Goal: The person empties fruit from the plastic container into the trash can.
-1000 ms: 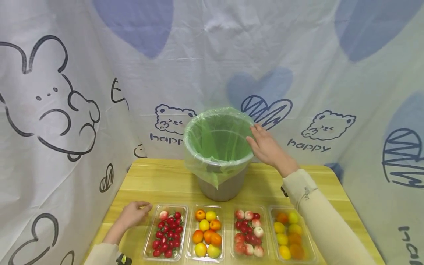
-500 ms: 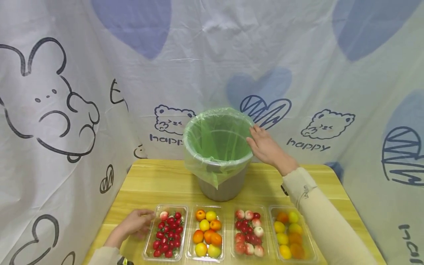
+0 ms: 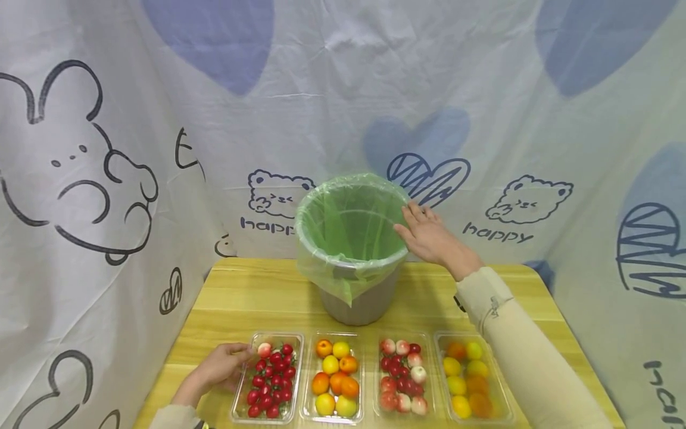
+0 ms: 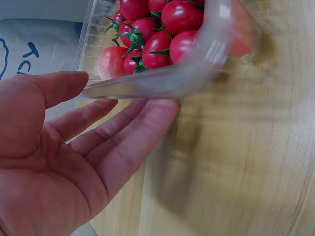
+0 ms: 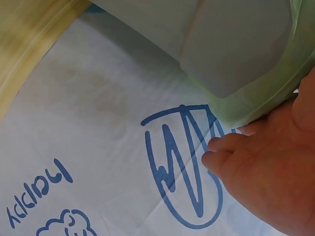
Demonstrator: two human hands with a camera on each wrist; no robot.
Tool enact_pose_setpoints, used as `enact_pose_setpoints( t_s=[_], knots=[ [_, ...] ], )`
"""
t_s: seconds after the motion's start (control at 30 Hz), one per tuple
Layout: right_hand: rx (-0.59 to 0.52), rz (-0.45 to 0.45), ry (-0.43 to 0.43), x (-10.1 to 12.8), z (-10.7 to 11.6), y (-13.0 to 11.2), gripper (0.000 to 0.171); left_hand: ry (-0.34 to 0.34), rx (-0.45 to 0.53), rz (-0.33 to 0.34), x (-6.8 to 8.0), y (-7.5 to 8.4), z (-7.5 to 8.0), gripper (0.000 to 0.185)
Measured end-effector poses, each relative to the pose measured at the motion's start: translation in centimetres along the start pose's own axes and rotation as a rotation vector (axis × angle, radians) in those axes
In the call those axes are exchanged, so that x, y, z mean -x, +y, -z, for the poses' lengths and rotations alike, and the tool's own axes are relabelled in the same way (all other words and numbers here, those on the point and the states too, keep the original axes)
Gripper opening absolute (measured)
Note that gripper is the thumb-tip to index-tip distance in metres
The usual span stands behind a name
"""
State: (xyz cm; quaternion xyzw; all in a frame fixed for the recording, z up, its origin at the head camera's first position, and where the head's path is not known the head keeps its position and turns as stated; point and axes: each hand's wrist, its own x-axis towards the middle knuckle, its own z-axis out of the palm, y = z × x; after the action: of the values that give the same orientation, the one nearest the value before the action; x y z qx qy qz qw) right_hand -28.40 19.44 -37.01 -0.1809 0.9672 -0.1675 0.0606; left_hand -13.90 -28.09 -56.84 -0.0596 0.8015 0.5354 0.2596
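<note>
Wooden table [image 3: 257,298], cartoon-print sheet behind | left hand [image 3: 222,366], lower left, fingers relaxed, touching cherry tomato tray [image 3: 270,375] | right hand [image 3: 429,238], centre, fingers straight against green-lined bin [image 3: 351,238] rim

Right hand [image 3: 429,238] on green-lined bin [image 3: 351,238]; left hand [image 3: 222,368] at cherry tomato tray [image 3: 270,377].

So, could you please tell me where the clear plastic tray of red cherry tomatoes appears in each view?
Head: clear plastic tray of red cherry tomatoes, bottom left, leftmost of four trays.
Left wrist: top centre, its rim above the fingers.
Right wrist: not in view.
Shared landmark: left hand beside the tray.
</note>
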Motion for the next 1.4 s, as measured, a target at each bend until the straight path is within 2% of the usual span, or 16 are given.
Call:
enact_pose_setpoints(
  t_s=[0.2,0.37,0.6,0.9,1.07,1.23,1.4],
  knots=[
    [-0.004,0.004,-0.006,0.1,0.0,0.1,0.069,-0.047,0.051,-0.005,-0.1,-0.5,0.2,0.063],
    [-0.015,-0.007,-0.017,0.1,0.1,0.0,0.069,-0.059,0.042,-0.025,-0.2,-0.6,0.3,0.061],
    [-0.005,-0.009,-0.015,0.1,0.1,0.0,0.069,-0.021,-0.007,-0.042,-0.1,-0.4,0.2,0.055],
    [-0.013,-0.021,-0.037,0.0,0.1,0.0,0.070,-0.016,-0.023,-0.074,0.2,-0.3,0.3,0.049],
    [-0.017,-0.026,-0.045,-0.1,0.1,0.0,0.070,-0.029,-0.015,-0.088,0.5,0.2,0.6,0.046],
    [-0.022,-0.025,-0.044,-0.1,0.1,0.0,0.070,0.024,-0.012,-0.071,0.6,1.2,1.1,0.041],
    [-0.021,-0.023,-0.041,-0.1,0.3,0.0,0.070,0.059,-0.034,-0.094,0.5,2.8,1.7,0.036]
  ],
)
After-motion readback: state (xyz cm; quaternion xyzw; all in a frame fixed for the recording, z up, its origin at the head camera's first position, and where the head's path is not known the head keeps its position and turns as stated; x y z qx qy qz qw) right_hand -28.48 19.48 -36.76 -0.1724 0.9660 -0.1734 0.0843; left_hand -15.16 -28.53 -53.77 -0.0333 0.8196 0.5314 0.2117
